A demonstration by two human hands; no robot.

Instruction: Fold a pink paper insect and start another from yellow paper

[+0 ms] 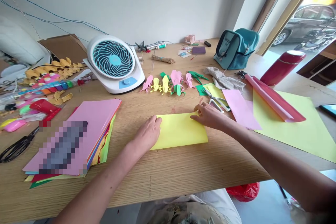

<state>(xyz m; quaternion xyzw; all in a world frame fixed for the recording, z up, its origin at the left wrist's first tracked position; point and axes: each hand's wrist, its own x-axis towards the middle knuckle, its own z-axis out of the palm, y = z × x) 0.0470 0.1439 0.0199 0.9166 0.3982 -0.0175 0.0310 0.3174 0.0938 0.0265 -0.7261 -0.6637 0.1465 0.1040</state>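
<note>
A sheet of yellow paper, looking folded into a long rectangle, lies on the wooden table in front of me. My left hand has its fingers curled at the paper's left end, by the upper corner. At the upper right corner, my right hand pinches the far edge between thumb and fingers. The lower right corner lifts slightly off the table. Just beyond my right hand lie silver scissors. A row of folded paper figures in pink, yellow and green, with a pink one among them, stands behind the sheet.
To the left lies a stack of coloured paper, with black-handled scissors beside it. A white fan stands behind. On the right are pink paper, a large yellow sheet, a red bottle and a teal bag.
</note>
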